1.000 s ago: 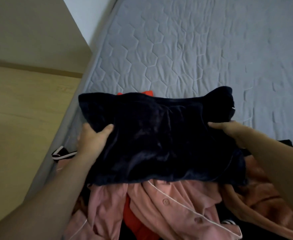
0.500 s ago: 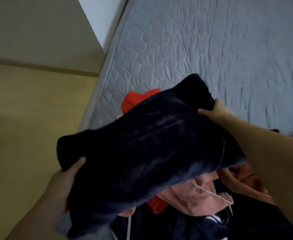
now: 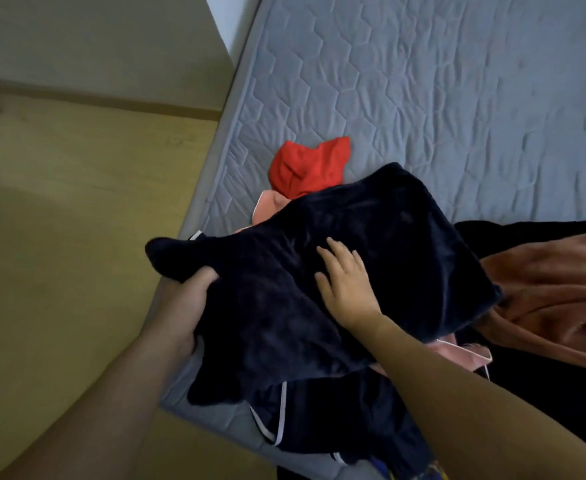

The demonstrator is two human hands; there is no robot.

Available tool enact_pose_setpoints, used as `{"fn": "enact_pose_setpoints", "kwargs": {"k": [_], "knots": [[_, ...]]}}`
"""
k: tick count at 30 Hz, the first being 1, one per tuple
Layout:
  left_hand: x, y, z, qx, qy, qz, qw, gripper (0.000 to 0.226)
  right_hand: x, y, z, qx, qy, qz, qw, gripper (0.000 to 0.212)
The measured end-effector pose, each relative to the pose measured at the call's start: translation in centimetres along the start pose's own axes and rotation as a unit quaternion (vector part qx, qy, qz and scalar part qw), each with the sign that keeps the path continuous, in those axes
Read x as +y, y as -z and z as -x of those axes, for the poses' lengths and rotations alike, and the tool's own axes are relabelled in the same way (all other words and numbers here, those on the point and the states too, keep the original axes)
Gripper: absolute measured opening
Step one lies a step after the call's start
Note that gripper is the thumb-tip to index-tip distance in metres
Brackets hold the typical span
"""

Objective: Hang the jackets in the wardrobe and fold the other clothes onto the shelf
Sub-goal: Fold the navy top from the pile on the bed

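Folding step, judged midway: the left hand (image 3: 194, 292) grips the near edge of the dark navy garment (image 3: 336, 271) from beneath; the right hand (image 3: 345, 282) rests flat, fingers straight, on top. Next move likely calls for carrying it, supported, to the shelf.

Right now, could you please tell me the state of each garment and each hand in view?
Navy fleece garment: folded, held above the pile.
Left hand: grips the garment's left edge.
Right hand: flat on top of the garment.
Red garment: crumpled on the mattress.
Rust-brown garment: unfolded, heaped at right.
Pink garment: mostly hidden underneath.
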State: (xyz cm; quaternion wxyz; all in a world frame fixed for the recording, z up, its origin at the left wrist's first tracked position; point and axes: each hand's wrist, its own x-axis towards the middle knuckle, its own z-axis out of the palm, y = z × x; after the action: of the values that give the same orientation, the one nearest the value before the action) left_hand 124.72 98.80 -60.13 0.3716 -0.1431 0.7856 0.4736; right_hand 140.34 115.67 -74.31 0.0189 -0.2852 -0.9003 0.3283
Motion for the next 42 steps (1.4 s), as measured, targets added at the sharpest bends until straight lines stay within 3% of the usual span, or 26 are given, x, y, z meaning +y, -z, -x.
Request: {"fn": "enact_pose_setpoints", "kwargs": {"k": [3,5,8,10,12,13,14,16,18,19,20,21,22,25,27,29,30,33,36,39,42], "knots": [[4.1,-3.5,1.5,-0.014,-0.094,-0.061,0.994,0.028,1.5,4.9,1.4,0.078,-0.154,-0.22,0.96,0.023],[5.9,-7.6,2.0,-0.044,-0.131,-0.075,0.987,0.038,2.5,8.8,2.1,0.074,-0.286,-0.405,0.865,0.021],[7.3,-16.0,2.8,-0.064,-0.105,-0.097,0.988,0.052,5.3,13.4,3.3,0.072,-0.355,-0.586,0.725,0.026],[7.5,-21.7,3.7,-0.188,-0.038,-0.066,0.979,0.036,7.1,15.4,4.5,0.094,-0.352,-0.674,0.642,0.043],[6.7,-25.0,3.7,-0.284,-0.048,-0.095,0.953,0.012,8.6,16.3,5.4,0.107,-0.339,-0.744,0.565,0.052],[6.3,-25.5,3.2,-0.287,-0.095,-0.143,0.942,0.011,9.1,16.4,5.7,0.111,-0.346,-0.747,0.556,0.053],[5.5,-25.3,2.4,-0.261,-0.154,-0.207,0.93,0.016,9.5,16.4,5.9,0.116,-0.358,-0.724,0.578,0.052],[3.6,-23.8,0.8,-0.19,-0.229,-0.345,0.89,0.025,9.8,15.9,5.9,0.134,-0.374,-0.625,0.672,0.06],[1.7,-22.2,-0.4,-0.172,-0.254,-0.448,0.84,0.032,10.0,15.1,5.4,0.15,-0.375,-0.482,0.778,0.074],[0.9,-21.8,-0.9,-0.186,-0.267,-0.488,0.81,0.035,10.1,14.7,5.0,0.14,-0.377,-0.428,0.809,0.067],[0.5,-21.8,-1.3,-0.199,-0.285,-0.52,0.78,0.038,10.0,14.5,4.7,0.133,-0.385,-0.412,0.815,0.052],[0.7,-22.2,-1.7,-0.2,-0.31,-0.542,0.755,0.04,9.9,14.4,4.6,0.134,-0.401,-0.438,0.793,0.035],[1.4,-22.9,-2.2,-0.182,-0.341,-0.554,0.737,0.043,10.0,14.4,4.7,0.148,-0.428,-0.494,0.742,0.028],[4.8,-25.6,-4.4,-0.087,-0.397,-0.569,0.715,0.061,10.6,14.4,6.2,0.235,-0.511,-0.644,0.518,0.036],[7.0,-27.4,-6.6,-0.078,-0.352,-0.585,0.726,0.077,11.2,13.7,8.0,0.264,-0.536,-0.682,0.421,0.044],[8.1,-29.1,-8.3,-0.125,-0.301,-0.611,0.721,0.084,11.7,12.9,9.4,0.281,-0.576,-0.657,0.396,0.046],[8.3,-30.0,-9.0,-0.16,-0.298,-0.631,0.699,0.079,12.0,12.6,9.8,0.286,-0.596,-0.638,0.395,0.047],[7.8,-33.6,-10.1,-0.268,-0.384,-0.641,0.608,0.054,12.7,12.0,9.4,0.294,-0.638,-0.591,0.396,0.045],[6.8,-37.8,-9.4,-0.391,-0.394,-0.585,0.592,0.042,13.3,11.1,8.4,0.297,-0.655,-0.582,0.379,0.043],[5.5,-39.8,-9.5,-0.433,-0.313,-0.575,0.62,0.009,13.8,10.4,7.9,0.291,-0.66,-0.585,0.37,0.045],[4.5,-39.9,-9.9,-0.401,-0.291,-0.552,0.671,0.011,14.0,10.2,8.1,0.288,-0.656,-0.581,0.386,0.045]]}}
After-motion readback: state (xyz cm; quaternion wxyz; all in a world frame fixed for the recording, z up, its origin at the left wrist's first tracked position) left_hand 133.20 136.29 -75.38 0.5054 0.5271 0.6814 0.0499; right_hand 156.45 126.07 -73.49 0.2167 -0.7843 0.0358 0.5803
